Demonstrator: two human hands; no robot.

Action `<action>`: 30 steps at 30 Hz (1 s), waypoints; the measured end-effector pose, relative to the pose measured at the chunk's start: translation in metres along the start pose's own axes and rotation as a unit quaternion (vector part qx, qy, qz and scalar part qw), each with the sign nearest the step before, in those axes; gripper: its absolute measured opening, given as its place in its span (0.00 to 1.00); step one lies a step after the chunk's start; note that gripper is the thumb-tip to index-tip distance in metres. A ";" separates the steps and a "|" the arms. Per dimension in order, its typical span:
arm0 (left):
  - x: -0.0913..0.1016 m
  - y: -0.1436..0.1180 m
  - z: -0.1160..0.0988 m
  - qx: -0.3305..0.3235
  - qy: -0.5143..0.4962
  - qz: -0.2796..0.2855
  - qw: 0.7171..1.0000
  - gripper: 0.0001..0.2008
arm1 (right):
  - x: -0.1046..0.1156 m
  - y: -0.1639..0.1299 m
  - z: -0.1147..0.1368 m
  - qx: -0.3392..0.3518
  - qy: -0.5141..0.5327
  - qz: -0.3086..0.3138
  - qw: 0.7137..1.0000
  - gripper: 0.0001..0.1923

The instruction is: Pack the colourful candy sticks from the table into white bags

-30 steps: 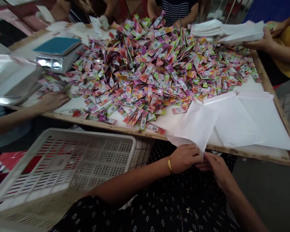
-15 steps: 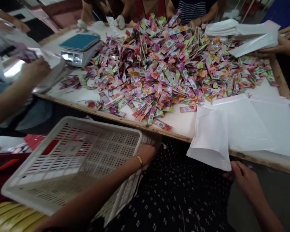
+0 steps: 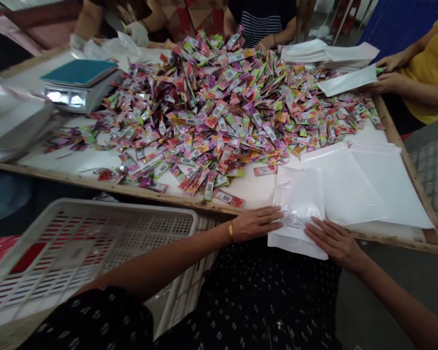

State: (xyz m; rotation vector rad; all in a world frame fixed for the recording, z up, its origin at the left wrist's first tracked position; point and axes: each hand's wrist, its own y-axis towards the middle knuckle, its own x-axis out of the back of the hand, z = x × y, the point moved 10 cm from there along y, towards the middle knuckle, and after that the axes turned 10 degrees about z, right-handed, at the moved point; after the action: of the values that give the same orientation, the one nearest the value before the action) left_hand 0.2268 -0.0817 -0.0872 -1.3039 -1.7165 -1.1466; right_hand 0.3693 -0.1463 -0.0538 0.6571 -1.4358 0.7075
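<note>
— Plastic crate (image 3: pixel 95 243) sits left of my left hand (image 3: pixel 257 222), seemingly empty; where's the bag?
— White bag (image 3: pixel 299 204) lies between both hands, long axis running away from me; left fingers flat on its left edge; right hand (image 3: pixel 336 243) flat on its near corner; sachet heap (image 3: pixel 219 107) beyond.

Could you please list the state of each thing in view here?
White bag: flat at the table's near edge, overhanging it, pressed by both hands.
Left hand: open, palm down on the bag.
Right hand: open, palm down on the bag.
Sachets: loose, heaped on the table.
Stack of white bags: flat, beside the pressed bag.
Scale: display lit, pan bare.
Basket: tilted, beside the person's lap.
</note>
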 end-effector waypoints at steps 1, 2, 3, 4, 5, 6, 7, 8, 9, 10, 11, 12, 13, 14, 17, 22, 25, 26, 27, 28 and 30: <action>-0.003 -0.004 0.000 0.013 -0.020 -0.008 1.000 0.18 | -0.004 -0.004 0.000 -0.008 0.012 0.001 1.000 0.25; -0.004 -0.008 0.000 0.026 -0.043 -0.023 0.998 0.17 | -0.006 -0.008 -0.002 -0.026 0.031 -0.003 0.999 0.24; -0.003 -0.009 0.001 0.044 -0.068 -0.043 0.996 0.15 | -0.008 -0.011 -0.005 -0.054 0.057 -0.012 0.997 0.23; 0.000 -0.010 0.003 0.071 -0.095 -0.066 0.991 0.14 | -0.008 -0.013 -0.011 -0.091 0.088 -0.023 0.992 0.22; 0.004 -0.009 0.008 0.108 -0.122 -0.087 0.983 0.12 | -0.009 -0.015 -0.018 -0.137 0.123 -0.036 0.982 0.20; 0.008 -0.009 0.014 0.155 -0.148 -0.106 0.971 0.11 | -0.010 -0.018 -0.026 -0.189 0.157 -0.048 0.968 0.19; 0.011 -0.009 0.020 0.209 -0.169 -0.119 0.956 0.10 | -0.011 -0.020 -0.034 -0.243 0.188 -0.059 0.950 0.17; 0.012 -0.009 0.026 0.263 -0.185 -0.123 0.939 0.12 | -0.012 -0.023 -0.041 -0.295 0.213 -0.070 0.929 0.16; 0.012 -0.010 0.032 0.316 -0.195 -0.123 0.920 0.14 | -0.013 -0.026 -0.047 -0.341 0.233 -0.080 0.907 0.16; 0.011 -0.011 0.035 0.362 -0.202 -0.121 0.902 0.16 | -0.014 -0.028 -0.052 -0.380 0.249 -0.091 0.886 0.17; 0.010 -0.013 0.038 0.401 -0.208 -0.119 0.884 0.17 | -0.015 -0.031 -0.056 -0.413 0.262 -0.102 0.866 0.18; 0.008 -0.015 0.040 0.434 -0.213 -0.119 0.867 0.18 | -0.016 -0.033 -0.060 -0.439 0.274 -0.110 0.849 0.19; 0.006 -0.018 0.041 0.460 -0.218 -0.122 0.852 0.18 | -0.016 -0.034 -0.062 -0.458 0.284 -0.114 0.834 0.20; 0.004 -0.020 0.042 0.481 -0.223 -0.127 0.838 0.18 | -0.017 -0.035 -0.065 -0.472 0.293 -0.112 0.824 0.20; -0.003 -0.021 0.045 0.517 -0.234 -0.133 0.813 0.16 | -0.017 -0.031 -0.072 -0.501 0.289 -0.081 0.812 0.23; -0.003 -0.020 0.053 0.578 -0.184 -0.096 0.789 0.11 | -0.025 -0.023 -0.082 -0.535 0.236 0.023 0.811 0.24; -0.011 -0.015 0.053 0.596 -0.189 -0.011 0.781 0.12 | -0.033 -0.035 -0.090 -0.570 0.250 0.019 0.782 0.20; -0.017 -0.014 0.054 0.595 -0.211 0.013 0.775 0.13 | -0.038 -0.040 -0.095 -0.578 0.288 0.001 0.763 0.23; -0.021 -0.014 0.056 0.595 -0.241 0.023 0.767 0.12 | -0.043 -0.041 -0.100 -0.569 0.329 -0.021 0.754 0.25; -0.024 -0.016 0.060 0.600 -0.281 0.011 0.749 0.10 | -0.045 -0.035 -0.105 -0.535 0.376 -0.049 0.755 0.23; -0.025 -0.029 0.072 0.609 -0.387 -0.075 0.688 0.12 | -0.041 -0.020 -0.113 -0.479 0.408 -0.077 0.773 0.17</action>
State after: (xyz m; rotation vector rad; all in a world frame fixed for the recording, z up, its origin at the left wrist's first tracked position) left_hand 0.2043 -0.0267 -0.1434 -0.7004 -2.4279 0.7260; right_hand 0.4567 -0.0741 -0.0982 -0.3393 -0.7199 0.0120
